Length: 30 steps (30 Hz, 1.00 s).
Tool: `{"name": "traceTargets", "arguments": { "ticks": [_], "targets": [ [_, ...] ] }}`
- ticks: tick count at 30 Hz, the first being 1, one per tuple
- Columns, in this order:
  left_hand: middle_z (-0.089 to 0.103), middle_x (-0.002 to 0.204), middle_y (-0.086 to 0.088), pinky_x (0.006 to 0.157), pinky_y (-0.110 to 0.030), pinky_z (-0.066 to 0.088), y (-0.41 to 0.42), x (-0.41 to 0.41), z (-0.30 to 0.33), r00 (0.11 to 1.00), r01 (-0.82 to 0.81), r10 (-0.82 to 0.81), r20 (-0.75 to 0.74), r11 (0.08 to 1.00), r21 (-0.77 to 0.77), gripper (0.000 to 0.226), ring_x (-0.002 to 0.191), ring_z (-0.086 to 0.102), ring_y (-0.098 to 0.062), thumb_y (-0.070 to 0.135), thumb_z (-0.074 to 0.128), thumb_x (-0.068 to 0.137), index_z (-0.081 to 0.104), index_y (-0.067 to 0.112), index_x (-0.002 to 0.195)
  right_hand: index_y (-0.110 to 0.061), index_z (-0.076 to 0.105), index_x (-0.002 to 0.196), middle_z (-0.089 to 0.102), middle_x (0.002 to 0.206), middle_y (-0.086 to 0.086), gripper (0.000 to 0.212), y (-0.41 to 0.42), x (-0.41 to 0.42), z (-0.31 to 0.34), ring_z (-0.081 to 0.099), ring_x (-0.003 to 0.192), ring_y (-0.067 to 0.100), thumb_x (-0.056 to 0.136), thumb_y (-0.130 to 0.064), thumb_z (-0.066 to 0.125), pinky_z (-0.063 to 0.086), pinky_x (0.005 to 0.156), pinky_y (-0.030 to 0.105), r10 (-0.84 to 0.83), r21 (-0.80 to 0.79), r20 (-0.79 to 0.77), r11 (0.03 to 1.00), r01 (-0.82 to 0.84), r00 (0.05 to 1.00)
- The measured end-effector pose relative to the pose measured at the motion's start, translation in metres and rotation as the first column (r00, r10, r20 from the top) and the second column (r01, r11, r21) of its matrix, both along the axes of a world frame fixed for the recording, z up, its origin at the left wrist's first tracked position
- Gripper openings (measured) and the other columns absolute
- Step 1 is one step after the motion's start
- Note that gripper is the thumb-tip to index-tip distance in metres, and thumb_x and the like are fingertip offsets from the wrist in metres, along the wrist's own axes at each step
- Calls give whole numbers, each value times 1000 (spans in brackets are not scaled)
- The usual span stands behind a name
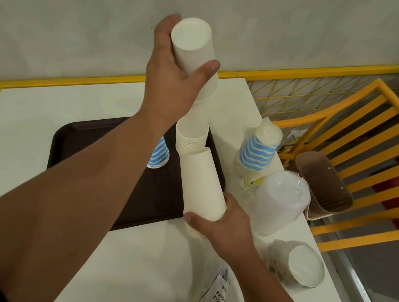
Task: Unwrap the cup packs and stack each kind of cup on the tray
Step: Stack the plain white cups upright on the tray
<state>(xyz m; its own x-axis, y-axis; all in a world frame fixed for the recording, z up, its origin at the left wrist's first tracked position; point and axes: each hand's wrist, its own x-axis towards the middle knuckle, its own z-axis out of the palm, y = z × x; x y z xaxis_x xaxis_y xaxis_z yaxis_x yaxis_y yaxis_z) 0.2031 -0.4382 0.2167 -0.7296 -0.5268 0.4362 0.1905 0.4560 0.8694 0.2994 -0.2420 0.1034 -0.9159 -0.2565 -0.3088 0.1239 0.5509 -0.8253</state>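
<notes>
White table [40, 125] by a plain wall, dark brown tray [103, 156] at centre; both hands worked a tall column of plain white paper cups [192, 134] over the tray's 3 o'clock edge.

Risk: column already kinked mid-height, so uneven pull likely would split it and spill cups onto tray or floor at 3 o'clock. Left hand [172, 68] was raised at 12 o'clock, fingers and thumb wrapped round the top cup. Right hand [223, 222] gripped a separate lower stack [203, 185] at its rims, at 5 o'clock. Blue-striped cup [160, 155] sat on tray; wrapped striped pack [255, 152], clear cups [281, 203], brown cups [323, 186] waited at 3 o'clock.
</notes>
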Motion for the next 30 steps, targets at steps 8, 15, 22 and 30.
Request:
{"name": "traceTargets", "arguments": {
  "ticks": [8, 15, 22, 30],
  "targets": [
    [51, 135, -1, 101, -31, 44, 5, -13, -65, 926, 12, -7, 378, 1000, -12, 85, 118, 53, -19, 25, 80, 76, 30, 21, 145, -38, 49, 109, 58, 102, -18, 70, 4, 1, -3, 58, 94, 3, 54, -53, 89, 53, 79, 28, -3, -56, 11, 998, 3, 1000],
    [48, 142, 5, 107, -29, 41, 9, 24, -42, 958, -50, 31, 284, 997, 59, 85, 128, 46, -8, 48, 77, 78, 33, 22, 146, -34, 55, 110, 64, 103, -15, 80, -2, -6, 7, 61, 93, 1, 42, -62, 85, 52, 75, 22, -21, -158, 71, 987, 32, 997],
    [61, 114, 8, 86, -39, 57, 29, 81, -42, 831, 110, -343, 438, 873, 475, 63, 102, 63, -13, 33, 82, 73, 47, 32, 126, -31, 55, 116, 65, 109, -12, 90, -15, -19, 24, 63, 97, 2, 36, -64, 80, 55, 80, 27, 61, -265, 101, 964, -32, 993],
    [63, 104, 2, 69, -32, 57, 38, 77, -46, 945, -155, -109, 308, 680, 716, 38, 93, 65, -14, 28, 75, 83, 47, 29, 109, -28, 57, 112, 67, 100, -11, 63, -20, -11, 22, 66, 94, 5, 58, -31, 88, 57, 82, 33, -126, -562, 44, 817, 129, 991]
  ]
}}
